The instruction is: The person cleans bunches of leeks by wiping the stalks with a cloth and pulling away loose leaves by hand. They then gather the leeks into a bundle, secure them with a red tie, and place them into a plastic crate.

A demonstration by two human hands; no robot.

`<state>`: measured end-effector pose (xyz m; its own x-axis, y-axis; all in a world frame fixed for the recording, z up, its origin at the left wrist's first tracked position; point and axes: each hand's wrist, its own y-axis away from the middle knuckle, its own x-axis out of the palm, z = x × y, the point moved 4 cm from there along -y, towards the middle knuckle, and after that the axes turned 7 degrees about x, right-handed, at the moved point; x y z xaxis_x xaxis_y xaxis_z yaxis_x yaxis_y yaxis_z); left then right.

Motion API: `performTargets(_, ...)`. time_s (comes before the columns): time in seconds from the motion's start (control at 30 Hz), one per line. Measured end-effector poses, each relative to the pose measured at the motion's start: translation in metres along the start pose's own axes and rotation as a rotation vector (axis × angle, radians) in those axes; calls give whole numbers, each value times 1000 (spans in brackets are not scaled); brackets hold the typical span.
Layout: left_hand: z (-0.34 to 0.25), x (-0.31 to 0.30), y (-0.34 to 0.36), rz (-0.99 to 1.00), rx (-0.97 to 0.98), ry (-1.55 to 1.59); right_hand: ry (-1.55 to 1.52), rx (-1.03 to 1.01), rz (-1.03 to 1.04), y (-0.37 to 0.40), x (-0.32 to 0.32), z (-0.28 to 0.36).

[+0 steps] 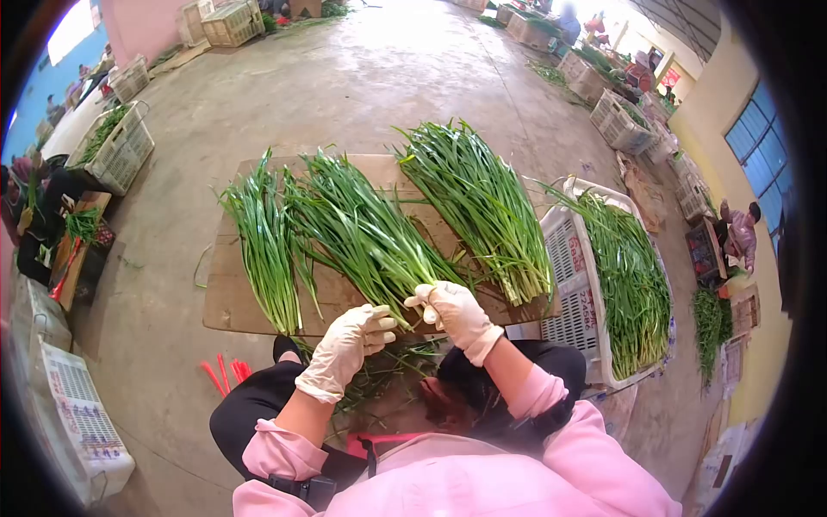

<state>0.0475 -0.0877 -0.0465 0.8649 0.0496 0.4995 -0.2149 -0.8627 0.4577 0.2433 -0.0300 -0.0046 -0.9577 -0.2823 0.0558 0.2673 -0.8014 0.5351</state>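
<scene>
Three piles of long green Chinese chives lie on a brown board before me: a left pile [264, 250], a middle pile [362, 224] and a right pile [478, 207]. My right hand [457, 317], in a pale glove, is closed in a pinch on the pale root ends of some middle-pile chives. Just left of those ends is my left hand [346, 349], also gloved, its fingers curled in. Whether anything thin sits between its fingertips is hard to make out. The board [237, 297] rests low, over my knees' far side.
At my right stands a white crate [568, 280] filled with chives. Red strips [228, 372] lie on the floor by my left leg, and leaf scraps [388, 375] lie between my feet. Another white crate [86, 414] is at far left. People sit along both sides.
</scene>
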Motion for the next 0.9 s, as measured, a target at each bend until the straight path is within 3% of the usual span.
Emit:
performTargets(0.1,-9,22,0,85,23,2,253,-482,-330,28,16,16)
performTargets(0.13,-12,29,0,114,56,27,492,-674,-425,42,24,32)
performTargets(0.23,-19,41,-1,141,188,96,1271,-982,-696,60,49,41)
performTargets(0.27,-20,47,1,136,232,123,1306,-1031,-628,61,56,35)
performTargets(0.4,-4,40,4,82,183,416,1401,-900,-517,60,81,-4)
performTargets(0.43,3,35,2,52,124,551,1384,-805,-414,59,81,-10)
performTargets(0.53,-8,9,-5,93,331,577,1286,-559,-146,61,72,-37)
performTargets(0.57,-30,5,3,-121,335,569,1257,-484,7,71,67,-36)
performTargets(0.63,-50,-15,8,-34,310,785,1236,-142,163,77,51,-41)
performTargets(0.7,-60,-25,11,-14,361,709,1026,-174,72,75,35,-37)
performTargets(0.77,-61,-28,14,37,391,706,1262,-577,-237,65,34,-22)
performTargets(0.8,-66,-24,19,48,422,667,900,-703,-269,56,31,-18)
performTargets(0.9,-80,-12,31,96,457,586,1138,-738,-445,32,44,3)
